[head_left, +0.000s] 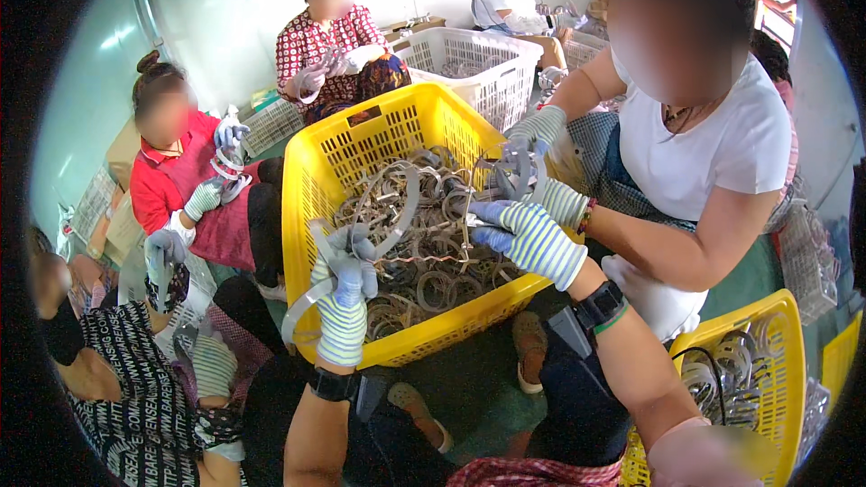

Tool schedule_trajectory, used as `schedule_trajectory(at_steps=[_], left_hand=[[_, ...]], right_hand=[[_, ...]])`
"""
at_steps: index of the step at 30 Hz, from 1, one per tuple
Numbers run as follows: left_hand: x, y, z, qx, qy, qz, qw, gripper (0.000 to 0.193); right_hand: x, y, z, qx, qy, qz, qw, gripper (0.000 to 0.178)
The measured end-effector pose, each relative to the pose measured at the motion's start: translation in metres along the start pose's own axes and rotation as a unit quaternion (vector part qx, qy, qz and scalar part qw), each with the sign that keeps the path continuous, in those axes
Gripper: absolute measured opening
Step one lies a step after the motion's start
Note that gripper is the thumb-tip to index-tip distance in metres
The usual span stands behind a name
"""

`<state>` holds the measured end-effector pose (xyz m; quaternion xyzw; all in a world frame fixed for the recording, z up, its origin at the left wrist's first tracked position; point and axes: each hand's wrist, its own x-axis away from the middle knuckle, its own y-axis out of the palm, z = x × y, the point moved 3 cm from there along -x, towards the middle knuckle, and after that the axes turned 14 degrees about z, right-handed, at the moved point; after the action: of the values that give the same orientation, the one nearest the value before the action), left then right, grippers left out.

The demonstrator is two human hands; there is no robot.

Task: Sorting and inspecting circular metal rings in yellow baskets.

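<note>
Holds curved flat grey metal strips [412, 203] in the left hand [345, 302], gloved in pale striped knit with grey-blue fingers; closed around the pieces, above the near-left part of the large yellow slatted plastic basket [311, 162]. Reaches with the right hand [537, 239], gloved alike, over the right side of the same basket; fingers drawn narrow at a thin metal piece [467, 221], cannot tell whether gripped. Includes, inside the basket, a heap of grey metal rings [437, 289]. For printed matter, see lower left: rows of white capital lettering across a co-worker's black patterned garment [117, 352], legible in parts. At lower right, see a second yellow slatted basket [794, 397], loaded with similar curved metal parts.
</note>
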<state>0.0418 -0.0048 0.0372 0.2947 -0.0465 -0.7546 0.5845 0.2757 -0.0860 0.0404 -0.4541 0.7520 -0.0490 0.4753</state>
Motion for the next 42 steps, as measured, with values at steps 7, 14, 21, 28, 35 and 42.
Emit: schedule_trajectory(at_steps=[7,14,21,28,35,42], left_hand=[[0.0,-0.003,0.008,-0.169,-0.016,0.09,0.981,0.027],[0.008,0.004,0.009,-0.175,0.074,0.011,0.982,0.027],[0.013,0.008,0.012,-0.227,0.043,0.025,0.973,0.033],[0.019,0.02,0.02,-0.277,0.112,-0.029,0.954,0.063],[-0.007,0.001,0.008,-0.196,0.145,0.038,0.969,0.072],[0.008,0.019,0.017,-0.236,0.031,-0.02,0.971,0.082]], right_hand=[[-0.003,0.0,-0.004,0.058,-0.02,0.017,0.998,0.031],[-0.004,0.001,-0.007,0.061,-0.016,0.028,0.998,0.03],[-0.003,0.005,-0.014,0.088,-0.018,0.035,0.995,0.029],[0.005,0.022,-0.002,0.004,0.101,0.033,0.994,0.031],[0.006,0.021,-0.023,-0.335,0.339,-0.124,0.87,0.024],[0.012,0.032,-0.036,-0.423,0.384,-0.109,0.813,0.022]])
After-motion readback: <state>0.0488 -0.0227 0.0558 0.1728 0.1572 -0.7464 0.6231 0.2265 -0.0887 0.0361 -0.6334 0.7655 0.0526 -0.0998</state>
